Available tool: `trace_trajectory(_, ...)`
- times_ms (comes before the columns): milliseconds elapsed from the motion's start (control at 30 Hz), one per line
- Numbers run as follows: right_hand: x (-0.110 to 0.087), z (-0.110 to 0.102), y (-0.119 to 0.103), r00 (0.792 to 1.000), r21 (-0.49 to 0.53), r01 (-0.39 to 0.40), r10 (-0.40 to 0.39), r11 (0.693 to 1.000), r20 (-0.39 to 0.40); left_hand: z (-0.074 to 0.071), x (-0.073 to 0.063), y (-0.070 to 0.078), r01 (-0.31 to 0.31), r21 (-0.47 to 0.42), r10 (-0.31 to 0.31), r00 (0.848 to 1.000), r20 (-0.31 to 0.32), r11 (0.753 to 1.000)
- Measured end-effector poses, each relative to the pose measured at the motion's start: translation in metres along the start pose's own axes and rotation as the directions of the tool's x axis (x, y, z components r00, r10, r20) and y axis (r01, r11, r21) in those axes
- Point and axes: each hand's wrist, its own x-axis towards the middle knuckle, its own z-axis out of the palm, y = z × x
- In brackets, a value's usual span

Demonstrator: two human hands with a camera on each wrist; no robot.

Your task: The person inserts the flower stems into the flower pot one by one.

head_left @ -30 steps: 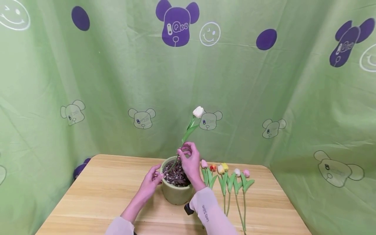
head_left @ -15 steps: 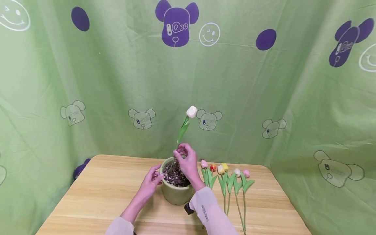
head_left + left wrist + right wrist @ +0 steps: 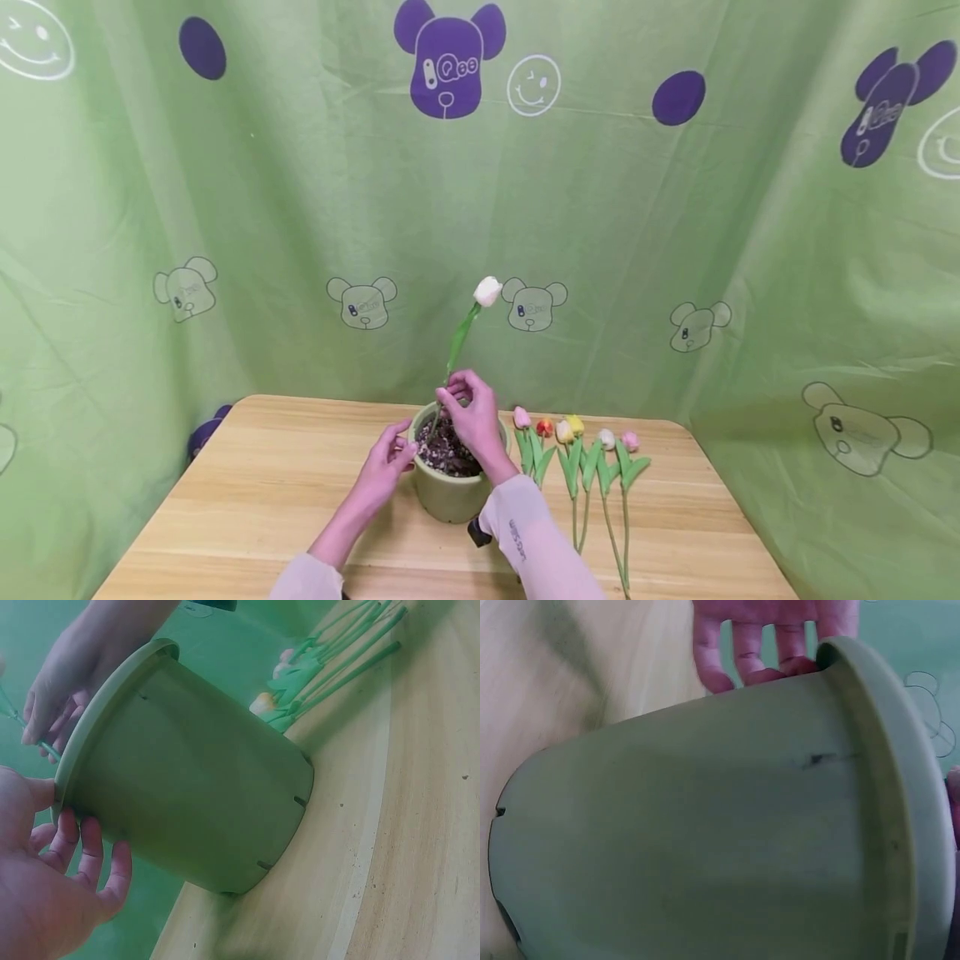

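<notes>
The white tulip (image 3: 458, 338) is held above the pot (image 3: 452, 500), its stem clamped between thumb and fingers in the right hand's (image 3: 477, 421) grip. It is tilted toward one o'clock, and its lower end is seen at the soil (image 3: 447, 457) on the pot's ten o'clock side. The rim is pinched at nine o'clock by the left hand (image 3: 385, 468). Loose tulips (image 3: 590, 462) are laid on the tabletop (image 3: 262, 492) at three o'clock from the pot.
</notes>
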Motion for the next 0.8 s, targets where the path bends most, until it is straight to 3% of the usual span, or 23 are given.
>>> trace_trajectory(800,-0.006,0.011,0.008,0.996,-0.087,-0.039,0.046,0.995,0.08,0.0,0.001,-0.001,-0.002,0.003,0.002,1.0,0.001,1.0)
